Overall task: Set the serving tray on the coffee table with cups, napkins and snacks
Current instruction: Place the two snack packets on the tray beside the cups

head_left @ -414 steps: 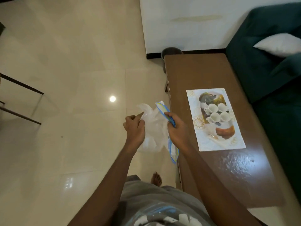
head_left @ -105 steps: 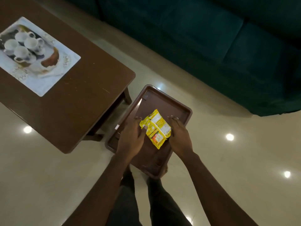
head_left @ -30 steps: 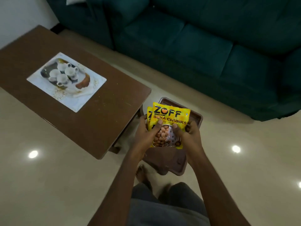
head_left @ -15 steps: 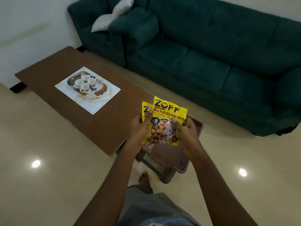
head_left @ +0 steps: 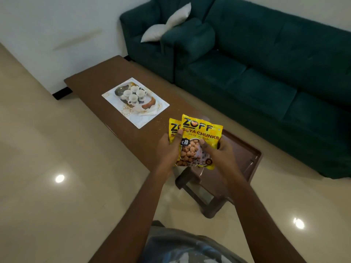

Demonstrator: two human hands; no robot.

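Observation:
I hold two yellow soya chunk snack packets (head_left: 199, 137), one behind the other, upright at chest height. My left hand (head_left: 168, 149) grips their left side and my right hand (head_left: 218, 151) grips the right side. Below them a brown plastic stool-like stand (head_left: 247, 158) sits by the near end of the long brown coffee table (head_left: 98, 76). On the table lies a white patterned serving tray (head_left: 123, 112) with several white cups (head_left: 133, 94), a folded white napkin (head_left: 148, 112) and a brown snack (head_left: 149, 104).
A dark green sofa (head_left: 266, 73) with a white cushion (head_left: 165, 25) runs along the far side of the table. Glossy beige floor (head_left: 57, 149) spreads to the left. A white wall (head_left: 57, 25) stands behind the table's far end.
My head has lifted, so the table and sofa show more fully. The packets stay gripped in both hands, raised since I took them off the brown stand.

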